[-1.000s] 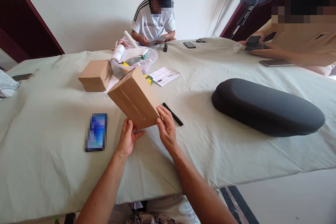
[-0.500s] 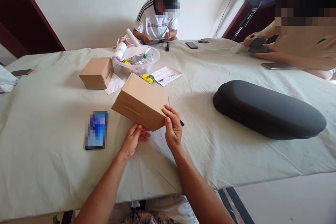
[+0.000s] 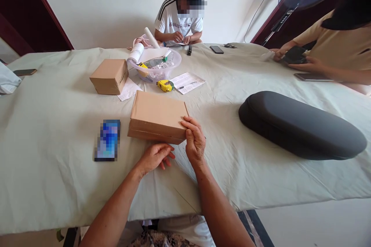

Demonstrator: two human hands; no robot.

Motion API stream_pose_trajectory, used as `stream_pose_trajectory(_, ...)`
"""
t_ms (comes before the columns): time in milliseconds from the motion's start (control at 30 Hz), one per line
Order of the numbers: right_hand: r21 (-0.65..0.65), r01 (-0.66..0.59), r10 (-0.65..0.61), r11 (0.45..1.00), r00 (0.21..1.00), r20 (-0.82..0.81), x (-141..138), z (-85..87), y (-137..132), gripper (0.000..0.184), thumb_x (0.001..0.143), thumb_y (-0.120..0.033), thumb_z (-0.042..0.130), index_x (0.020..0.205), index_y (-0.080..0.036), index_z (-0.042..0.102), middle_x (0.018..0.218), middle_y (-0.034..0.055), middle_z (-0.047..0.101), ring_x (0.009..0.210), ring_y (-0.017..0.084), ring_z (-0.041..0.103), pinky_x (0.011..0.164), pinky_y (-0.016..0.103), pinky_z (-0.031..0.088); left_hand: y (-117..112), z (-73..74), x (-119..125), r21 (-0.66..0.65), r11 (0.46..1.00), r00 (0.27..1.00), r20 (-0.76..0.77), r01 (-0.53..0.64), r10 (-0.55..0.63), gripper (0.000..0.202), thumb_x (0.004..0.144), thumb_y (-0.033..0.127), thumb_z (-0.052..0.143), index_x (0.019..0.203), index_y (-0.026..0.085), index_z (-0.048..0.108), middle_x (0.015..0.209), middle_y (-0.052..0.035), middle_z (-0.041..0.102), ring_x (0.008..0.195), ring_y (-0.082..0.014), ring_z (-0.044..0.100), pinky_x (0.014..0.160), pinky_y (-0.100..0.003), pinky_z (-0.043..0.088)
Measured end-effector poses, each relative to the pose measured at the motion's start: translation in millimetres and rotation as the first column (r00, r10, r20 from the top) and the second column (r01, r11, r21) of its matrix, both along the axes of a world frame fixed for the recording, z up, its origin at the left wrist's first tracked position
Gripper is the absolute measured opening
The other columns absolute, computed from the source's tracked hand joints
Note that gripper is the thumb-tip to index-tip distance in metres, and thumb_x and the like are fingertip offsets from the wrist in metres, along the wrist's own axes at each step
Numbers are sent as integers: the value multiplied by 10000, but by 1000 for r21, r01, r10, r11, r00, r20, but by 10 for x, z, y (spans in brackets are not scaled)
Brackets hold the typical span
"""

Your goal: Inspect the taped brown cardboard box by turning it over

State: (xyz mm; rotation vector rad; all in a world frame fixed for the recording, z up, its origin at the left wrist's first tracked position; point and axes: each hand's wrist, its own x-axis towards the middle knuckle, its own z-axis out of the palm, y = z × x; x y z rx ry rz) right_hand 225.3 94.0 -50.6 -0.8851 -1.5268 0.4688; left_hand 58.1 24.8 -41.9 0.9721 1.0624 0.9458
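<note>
A flat brown cardboard box lies on the pale cloth-covered table in front of me. My right hand grips its near right corner, fingers on the top face and thumb against the side. My left hand rests on the cloth just in front of the box's near edge. Its fingers are loosely curved, apart from the box, and hold nothing.
A blurred phone lies left of the box and a smaller cardboard box farther back. Behind are a clear bowl of items, a yellow tape measure and a paper. A long black case lies right. Two other people sit at the table.
The box, held tilted up on its end a second ago, has been lowered flat onto the table. My left hand has let go of it and drawn back; my right hand stays on the corner.
</note>
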Motion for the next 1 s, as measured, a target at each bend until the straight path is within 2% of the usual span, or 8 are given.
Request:
stream_pose_trajectory(133, 5, -6, 6, 1000, 999, 32, -10, -20, 9, 271, 1040, -315, 506, 1172, -298, 742, 1325, 70, 707, 1274, 229, 657, 1109, 488, 530, -107, 86, -4, 403, 896, 945, -174, -188, 277, 297, 862, 498, 736, 972, 229, 798, 788, -82, 778, 604, -183, 672, 591, -312, 553)
stream_pose_trajectory(233, 0, -7, 7, 1000, 998, 66, -25, -20, 11, 252, 1034, -311, 518, 1136, -294, 748, 1302, 70, 721, 1254, 230, 668, 1091, 485, 540, -145, 86, -120, 720, 576, 746, -122, -388, 655, 248, 779, 479, 813, 863, 249, 777, 745, -76, 749, 671, -230, 686, 741, -404, 586)
stream_pose_trajectory(300, 1, -12, 12, 1000, 996, 87, -34, -14, 5, 242, 1034, -310, 515, 1090, -288, 749, 1260, 68, 742, 1202, 232, 691, 1046, 482, 558, -111, 76, -238, 834, 307, 478, -59, -459, 876, 311, 764, 503, 819, 888, 228, 739, 833, -98, 742, 797, -266, 701, 848, -455, 580)
stream_pose_trajectory(367, 8, -12, 11, 1000, 995, 98, -41, -10, -4, 235, 1036, -300, 509, 1053, -282, 743, 1219, 67, 758, 1141, 232, 710, 999, 479, 567, -41, 75, -350, 883, 172, 233, -74, -437, 970, 425, 807, 519, 780, 1069, 193, 700, 1053, -151, 726, 1037, -308, 685, 1030, -509, 517)
stream_pose_trajectory(433, 8, -11, 10, 1000, 995, 102, -50, -13, -15, 210, 1030, -300, 523, 1045, -274, 731, 1206, 73, 759, 1105, 235, 713, 948, 466, 576, 34, 83, -418, 870, 215, 166, -156, -445, 974, 634, 835, 556, 749, 1313, 166, 600, 1316, -208, 636, 1288, -345, 582, 1164, -534, 417)
stream_pose_trajectory(567, 30, 21, -23, 999, 995, 92, -110, -33, -42, 121, 973, -355, 646, 1036, -265, 696, 1192, 97, 735, 1095, 252, 698, 895, 446, 590, 112, 87, -371, 752, 398, 320, -259, -525, 911, 978, 782, 639, 783, 1548, 173, 391, 1576, -239, 430, 1512, -395, 376, 1262, -555, 300)
stream_pose_trajectory(700, 93, 140, -148, 986, 985, 86, -217, -36, -85, 261, 874, -436, 780, 1002, -262, 633, 1152, 99, 694, 1075, 266, 674, 906, 469, 580, 95, 55, -212, 717, 502, 386, -340, -484, 858, 1092, 716, 687, 817, 1573, 177, 371, 1573, -252, 420, 1527, -439, 354, 1257, -609, 289)
stream_pose_trajectory(1000, 92, 248, -256, 964, 963, 85, -224, -33, -134, 341, 852, -489, 795, 871, -265, 539, 977, 56, 617, 936, 238, 622, 817, 425, 550, 92, 14, -153, 751, 479, 268, -398, -454, 877, 1102, 687, 778, 775, 1527, 148, 440, 1407, -259, 525, 1387, -448, 468, 1189, -625, 344)
